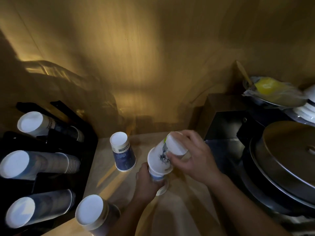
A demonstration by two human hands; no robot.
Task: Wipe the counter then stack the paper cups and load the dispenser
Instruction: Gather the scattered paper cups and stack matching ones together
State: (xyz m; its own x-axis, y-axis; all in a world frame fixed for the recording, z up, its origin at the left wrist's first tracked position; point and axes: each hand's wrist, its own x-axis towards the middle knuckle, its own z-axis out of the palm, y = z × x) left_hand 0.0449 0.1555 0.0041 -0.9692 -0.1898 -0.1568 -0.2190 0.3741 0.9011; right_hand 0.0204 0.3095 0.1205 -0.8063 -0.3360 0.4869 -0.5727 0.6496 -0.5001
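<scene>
My left hand (148, 183) grips the lower part of a short stack of upside-down paper cups (159, 163) on the wooden counter (119, 188). My right hand (190, 155) holds a white paper cup (175, 144), tilted, at the top of that stack. A single blue-and-cream cup (123, 151) stands upside down on the counter to the left of the stack. Another upside-down stack of cups (92, 212) stands at the counter's front left. The black cup dispenser (56, 178) on the left holds three rows of cups with their white bottoms facing me.
A large metal pot lid (289, 150) and black appliance sit at the right. Behind them a metal bowl (274, 97) holds something yellow under plastic, next to stacked white plates (306, 111). A wooden wall rises behind the counter.
</scene>
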